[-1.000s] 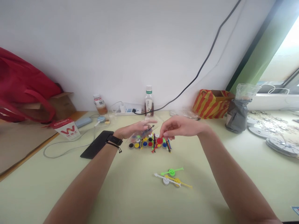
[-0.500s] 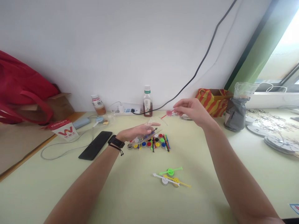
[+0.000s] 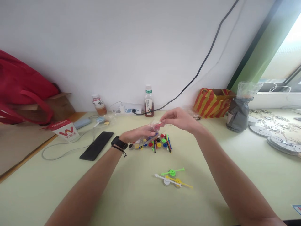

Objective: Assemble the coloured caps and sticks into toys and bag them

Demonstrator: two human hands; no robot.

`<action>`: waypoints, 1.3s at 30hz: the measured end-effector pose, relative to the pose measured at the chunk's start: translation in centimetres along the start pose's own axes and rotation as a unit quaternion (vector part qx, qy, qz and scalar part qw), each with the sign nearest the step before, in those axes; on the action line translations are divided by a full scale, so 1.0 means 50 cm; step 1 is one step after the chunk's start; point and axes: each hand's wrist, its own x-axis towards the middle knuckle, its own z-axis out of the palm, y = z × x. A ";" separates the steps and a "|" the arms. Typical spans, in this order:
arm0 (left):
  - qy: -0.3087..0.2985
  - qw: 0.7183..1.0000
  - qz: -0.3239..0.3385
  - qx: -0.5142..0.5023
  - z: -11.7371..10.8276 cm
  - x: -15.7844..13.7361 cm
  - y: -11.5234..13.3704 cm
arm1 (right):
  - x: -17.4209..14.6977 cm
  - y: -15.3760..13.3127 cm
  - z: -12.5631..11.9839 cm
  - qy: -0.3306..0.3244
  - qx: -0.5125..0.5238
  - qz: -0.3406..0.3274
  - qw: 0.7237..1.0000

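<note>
My left hand, with a black watch on its wrist, grips a clear plastic bag holding some coloured pieces. At the bag's mouth, my right hand pinches a red arrow spinner by one end; whether its disc is inside or in front of the film I cannot tell. Beneath the bag lie several round coloured discs and loose arrows on the table. Closer to me are a green arrow spinner, a white arrow spinner and a yellow arrow spinner, the last two overlapping.
On the left are a black phone, a red-and-white box and a cable. A tea bottle and power strip stand by the wall. To the right sit a striped bag, a grey bag and stacked discs.
My right hand has moved left and slightly down, bringing the red arrow spinner to the plastic bag. My left hand still holds the bag in nearly the same place.
</note>
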 end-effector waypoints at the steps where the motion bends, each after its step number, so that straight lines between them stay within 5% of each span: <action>1: 0.001 1.000 -0.002 -0.003 0.000 -0.001 0.001 | -0.001 -0.001 -0.003 0.022 -0.006 0.007 1.000; 5: 0.012 1.000 -0.016 -0.012 0.002 -0.003 0.005 | -0.007 -0.005 -0.016 0.085 -0.032 0.028 0.995; 13: 0.031 0.999 -0.025 -0.010 0.006 -0.002 0.001 | -0.006 -0.011 0.010 -0.039 -0.044 -0.033 0.998; 20: 0.033 0.997 -0.030 -0.064 0.000 -0.001 0.001 | -0.020 -0.018 -0.028 -0.062 -0.102 -0.103 0.987; 28: 0.032 0.981 -0.060 -0.182 0.023 -0.002 0.006 | -0.024 -0.014 -0.037 0.078 -0.067 -0.132 0.986; 33: 0.193 0.963 -0.029 -0.184 0.079 -0.020 -0.011 | -0.078 0.035 -0.038 0.198 -0.155 -0.075 0.965; 36: 0.374 0.921 0.051 -0.096 0.125 -0.038 -0.036 | -0.158 0.073 -0.001 0.065 -0.191 -0.033 0.979; 39: 0.369 0.926 0.081 -0.025 0.167 -0.059 -0.070 | -0.248 0.092 0.063 -0.056 -0.194 -0.032 0.979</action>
